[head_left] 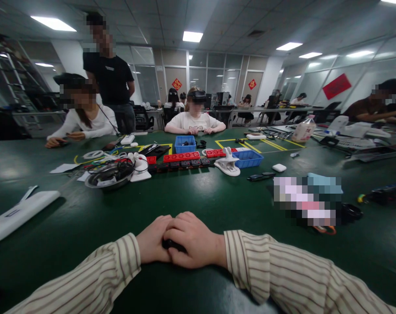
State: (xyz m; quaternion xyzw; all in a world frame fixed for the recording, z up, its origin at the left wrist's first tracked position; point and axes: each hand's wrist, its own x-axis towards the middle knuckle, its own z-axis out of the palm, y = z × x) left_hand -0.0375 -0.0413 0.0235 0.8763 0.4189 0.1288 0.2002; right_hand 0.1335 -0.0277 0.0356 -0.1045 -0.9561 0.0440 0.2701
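Observation:
My right hand (196, 240) lies over the fingers of my left hand (154, 239), close to the near side of the green table (126, 283). Between them shows a small black object (174, 245) with a rounded edge. The right thumb and fingers curl round it. Most of it is hidden under the hands, so its kind cannot be made out. The left fingers are largely covered by the right hand, with the palm side against the same black object. Both sleeves are cream with dark stripes.
Ahead stand a metal bowl (108, 181) with cables, red and black power strips (181, 157), a white clip stand (228, 163) and blue bins (248, 159). A white case (24, 213) is at left, a blurred pastel item (304, 200) at right. Several people are around.

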